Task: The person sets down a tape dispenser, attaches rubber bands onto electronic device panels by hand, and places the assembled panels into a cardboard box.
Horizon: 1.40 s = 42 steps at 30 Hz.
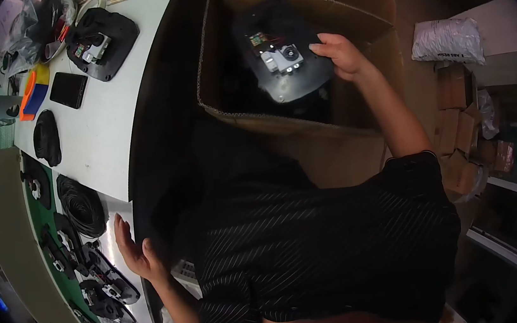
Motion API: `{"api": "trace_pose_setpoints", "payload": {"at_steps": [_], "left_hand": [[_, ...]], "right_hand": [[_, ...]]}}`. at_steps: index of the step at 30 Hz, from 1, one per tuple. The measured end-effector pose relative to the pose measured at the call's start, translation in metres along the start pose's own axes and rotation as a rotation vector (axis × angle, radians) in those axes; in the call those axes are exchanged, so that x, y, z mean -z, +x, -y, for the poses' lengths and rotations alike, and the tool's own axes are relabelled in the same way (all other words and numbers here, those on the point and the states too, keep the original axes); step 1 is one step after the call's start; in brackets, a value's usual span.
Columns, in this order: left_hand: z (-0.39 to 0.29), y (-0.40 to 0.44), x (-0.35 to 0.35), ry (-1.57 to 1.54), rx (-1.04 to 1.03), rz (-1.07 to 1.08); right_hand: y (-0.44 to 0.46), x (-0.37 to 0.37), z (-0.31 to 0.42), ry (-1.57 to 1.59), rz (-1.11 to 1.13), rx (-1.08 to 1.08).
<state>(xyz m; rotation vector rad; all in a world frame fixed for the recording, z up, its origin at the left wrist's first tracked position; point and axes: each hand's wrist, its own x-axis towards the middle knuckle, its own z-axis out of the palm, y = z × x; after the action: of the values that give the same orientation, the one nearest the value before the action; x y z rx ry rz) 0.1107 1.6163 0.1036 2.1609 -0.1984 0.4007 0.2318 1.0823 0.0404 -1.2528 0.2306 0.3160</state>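
My right hand (pixel 342 56) grips the right edge of a black plastic panel (pixel 301 85), thumb and fingers closed on it. A white and grey motor-like module (pixel 282 60) and a small circuit board (pixel 258 39) are fixed to the panel. The panel is tilted over the opening of a cardboard box (pixel 254 120), whose dark contents I cannot make out. My left hand (pixel 134 249) is raised beside the bench edge with fingers stretched out, holding nothing. Near it lies a coil of black cable (pixel 82 206).
On the white bench (pixel 109 134) lie a similar black panel (pixel 119 34), a black square device (pixel 68 89), a black pouch-like item (pixel 46 138) and an orange-and-blue holder (pixel 34 94). Several more assemblies (pixel 109 274) sit lower left. A white bag (pixel 447 42) and small cartons (pixel 459 132) stand right.
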Motion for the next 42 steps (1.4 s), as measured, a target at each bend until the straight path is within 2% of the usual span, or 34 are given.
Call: {"api": "trace_pose_setpoints", "payload": {"at_steps": [5,7,11,13,16,23,26,28,29,30,31,32,33,34,35,36,38,39,40,41,42], "left_hand": [[0.007,-0.005,0.005,0.103,0.204,0.110],[0.011,-0.009,0.003,0.131,0.257,0.116],[0.012,-0.016,0.001,0.180,0.359,0.124],[0.013,-0.020,0.000,0.198,0.403,0.125],[0.015,-0.022,-0.001,0.219,0.459,0.112],[0.011,-0.008,-0.013,0.235,0.506,0.136],[0.002,-0.001,-0.023,0.200,0.513,0.120],[0.000,0.008,-0.027,0.187,0.516,0.077],[0.000,0.010,-0.025,0.275,0.524,0.157],[-0.002,0.010,-0.019,0.381,0.546,0.202],[0.009,-0.001,-0.017,0.335,0.524,0.186],[0.017,-0.009,-0.014,0.311,0.507,0.150],[0.004,-0.002,-0.014,0.327,0.531,0.146],[0.001,0.002,-0.009,0.412,0.448,0.179],[0.000,0.002,-0.004,0.388,0.422,0.156],[0.000,0.005,0.001,0.355,0.381,0.133],[-0.008,0.012,0.015,0.209,0.447,0.138],[-0.005,0.011,0.022,0.135,0.452,0.143],[-0.004,0.011,0.030,0.080,0.410,0.087],[0.000,0.012,0.043,0.112,0.374,0.016],[0.004,0.014,0.059,0.140,0.335,-0.045]], "right_hand": [[0.022,0.067,-0.058,-0.004,-0.174,-0.165],[0.029,0.083,-0.083,0.003,-0.297,-0.299],[0.049,0.130,-0.153,-0.046,-0.360,-0.417],[0.048,0.138,-0.168,-0.273,-0.458,-0.548],[0.050,0.166,-0.194,-0.308,-0.416,-0.611],[0.057,0.194,-0.220,-0.273,-0.416,-0.605],[0.046,0.231,-0.270,-0.386,-0.431,-0.697],[0.030,0.264,-0.313,-0.820,0.031,-0.596],[0.021,0.256,-0.313,-1.044,0.092,-0.395],[0.016,0.238,-0.297,-0.961,0.072,-0.640],[0.019,0.212,-0.278,-0.888,0.093,-0.868],[0.028,0.200,-0.269,-0.897,0.232,-0.983],[0.027,0.166,-0.252,-0.641,0.183,-0.737],[0.032,0.138,-0.229,-0.820,0.219,-0.712],[0.041,0.135,-0.226,-0.836,0.391,-0.493],[0.057,0.154,-0.252,-0.794,0.225,-0.630],[0.092,0.176,-0.260,-0.791,0.164,-0.559],[0.107,0.156,-0.212,-0.819,0.215,-0.517],[0.097,0.088,-0.166,-0.840,0.201,-0.407],[0.100,0.054,-0.139,-0.863,0.222,-0.381],[0.101,0.027,-0.119,-0.757,0.126,-0.285]]}}
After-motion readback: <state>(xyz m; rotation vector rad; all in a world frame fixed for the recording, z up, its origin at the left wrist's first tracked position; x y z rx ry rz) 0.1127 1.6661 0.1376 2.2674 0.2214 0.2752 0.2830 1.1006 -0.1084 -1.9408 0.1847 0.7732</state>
